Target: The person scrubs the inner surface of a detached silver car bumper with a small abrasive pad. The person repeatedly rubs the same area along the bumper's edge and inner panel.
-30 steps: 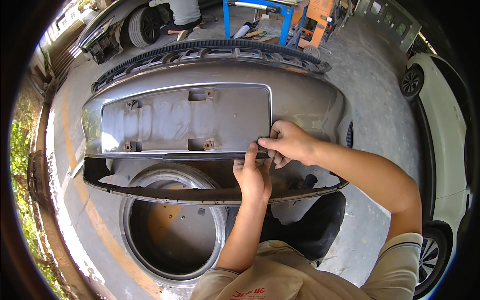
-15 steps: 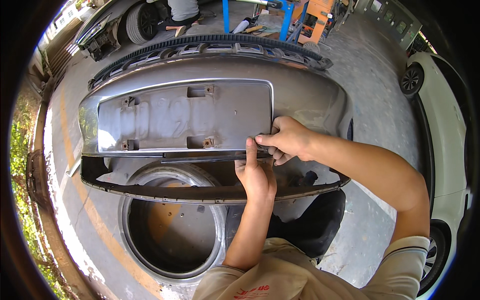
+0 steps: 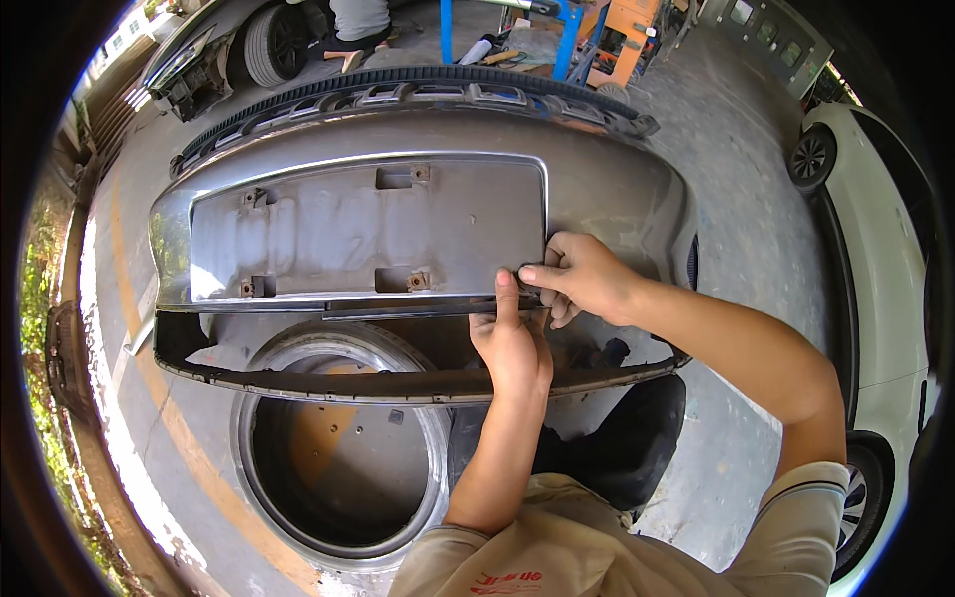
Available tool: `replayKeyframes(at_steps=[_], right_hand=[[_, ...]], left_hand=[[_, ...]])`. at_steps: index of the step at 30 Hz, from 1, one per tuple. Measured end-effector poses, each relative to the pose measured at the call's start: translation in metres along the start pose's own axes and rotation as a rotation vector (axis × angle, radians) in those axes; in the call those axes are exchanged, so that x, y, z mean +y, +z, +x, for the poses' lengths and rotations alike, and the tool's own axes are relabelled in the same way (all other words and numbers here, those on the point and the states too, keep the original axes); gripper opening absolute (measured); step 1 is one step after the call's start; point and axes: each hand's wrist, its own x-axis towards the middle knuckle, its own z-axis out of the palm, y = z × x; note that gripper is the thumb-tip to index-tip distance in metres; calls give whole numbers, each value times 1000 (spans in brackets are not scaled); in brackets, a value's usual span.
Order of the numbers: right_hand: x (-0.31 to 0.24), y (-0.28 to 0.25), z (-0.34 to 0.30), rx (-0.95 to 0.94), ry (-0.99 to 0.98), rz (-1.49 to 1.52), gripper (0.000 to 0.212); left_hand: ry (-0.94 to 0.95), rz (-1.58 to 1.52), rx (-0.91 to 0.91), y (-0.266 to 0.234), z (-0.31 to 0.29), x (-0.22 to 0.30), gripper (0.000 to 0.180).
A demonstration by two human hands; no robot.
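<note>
Both hands stay at the lower right corner of the grey bumper's point(image 3: 398, 239) shallow recess point(image 3: 328, 224), but the thumbs sit slightly further apart than half a second ago. The left hand point(image 3: 512, 343) grips the dark strip point(image 3: 408, 311) near its right end, along the recess's lower edge; the right hand point(image 3: 592, 279) has thumb and fingers bent together, their hold hidden. The tyre point(image 3: 245, 448) rings floor bearing small dark pieces point(image 3: 396, 417). The bumper looks glossy outside, its recess dull and smudged.
</note>
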Motion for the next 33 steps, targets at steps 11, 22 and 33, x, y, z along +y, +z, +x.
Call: replayKeyframes(at_steps=[11, 22, 33], right_hand=[[0, -1, 0, -22, 14, 85, 27], [8, -19, 7, -163, 6, 97, 21], [6, -26, 4, -220, 43, 136, 23]], left_hand=[[35, 38, 4, -3, 2, -2, 27], [33, 40, -14, 5, -4, 0, 25], [148, 72, 67, 9, -4, -10, 24]])
